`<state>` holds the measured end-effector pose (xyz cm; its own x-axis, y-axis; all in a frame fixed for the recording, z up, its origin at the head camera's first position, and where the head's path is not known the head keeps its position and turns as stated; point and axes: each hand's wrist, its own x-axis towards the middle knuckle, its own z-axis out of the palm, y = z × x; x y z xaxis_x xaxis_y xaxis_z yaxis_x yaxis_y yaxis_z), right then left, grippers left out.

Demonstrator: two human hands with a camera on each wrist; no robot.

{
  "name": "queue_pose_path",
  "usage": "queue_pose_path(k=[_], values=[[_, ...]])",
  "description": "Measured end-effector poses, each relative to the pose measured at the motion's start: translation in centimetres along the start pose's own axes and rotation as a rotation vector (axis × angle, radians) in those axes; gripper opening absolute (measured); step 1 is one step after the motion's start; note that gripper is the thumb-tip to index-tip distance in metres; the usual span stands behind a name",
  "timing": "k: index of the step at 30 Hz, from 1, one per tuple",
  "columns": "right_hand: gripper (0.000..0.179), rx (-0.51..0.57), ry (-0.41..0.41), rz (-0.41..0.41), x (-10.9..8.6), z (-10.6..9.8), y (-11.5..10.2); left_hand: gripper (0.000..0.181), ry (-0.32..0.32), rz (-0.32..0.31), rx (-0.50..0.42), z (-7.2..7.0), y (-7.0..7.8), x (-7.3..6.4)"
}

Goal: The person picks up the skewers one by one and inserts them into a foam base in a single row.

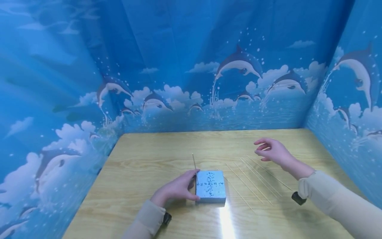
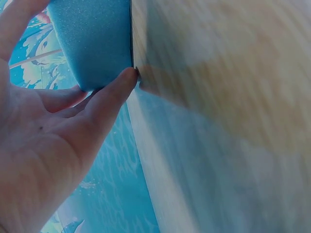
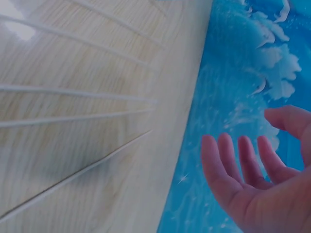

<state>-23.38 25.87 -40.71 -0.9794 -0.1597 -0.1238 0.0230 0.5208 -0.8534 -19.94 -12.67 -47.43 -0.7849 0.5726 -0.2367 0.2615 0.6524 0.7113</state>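
A blue foam block (image 1: pixel 210 186) with many small dark holes in its top sits on the table. My left hand (image 1: pixel 178 188) holds it by its left side, thumb at the near corner and fingers at the far one. In the left wrist view the fingers lie along the smooth blue block (image 2: pixel 97 43). One thin stick (image 1: pixel 194 163) stands up, leaning slightly, from the block's left edge. Farther right, my right hand (image 1: pixel 276 154) hovers over the far ends of several thin sticks (image 1: pixel 249 183). Its fingers (image 3: pixel 212 167) are loosely bent and hold nothing.
The loose sticks lie slantwise and spread apart on the wood-grain table (image 1: pixel 143 159), right of the block. A blue curtain (image 1: pixel 179 66) printed with dolphins encloses the back and both sides. Glare (image 1: pixel 226 220) shines on the tabletop in front of the block.
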Motion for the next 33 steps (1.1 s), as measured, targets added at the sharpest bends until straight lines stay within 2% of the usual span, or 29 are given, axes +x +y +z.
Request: queue_pose_path(k=[6, 14, 21, 27, 33], values=[[0.055, 0.028, -0.108, 0.085, 0.3, -0.9, 1.8, 0.113, 0.001, -0.021, 0.007, -0.1, 0.0, 0.2], [0.058, 0.03, -0.172, 0.174, 1.0, -1.8, 3.4, 0.114, 0.002, -0.022, 0.025, -0.1, 0.0, 0.1], [0.056, 0.016, -0.253, 0.243, 1.6, -1.8, 4.4, 0.112, -0.002, -0.001, 0.031, 0.0, -0.1, 0.1], [0.057, 0.001, -0.278, 0.273, 1.8, -1.8, 4.7, 0.113, -0.002, -0.001, 0.024, 0.0, 0.0, 0.2], [0.054, -0.045, -0.269, 0.312, 2.1, -1.7, 4.9, 0.114, -0.003, -0.004, 0.027, -0.1, 0.0, 0.2]])
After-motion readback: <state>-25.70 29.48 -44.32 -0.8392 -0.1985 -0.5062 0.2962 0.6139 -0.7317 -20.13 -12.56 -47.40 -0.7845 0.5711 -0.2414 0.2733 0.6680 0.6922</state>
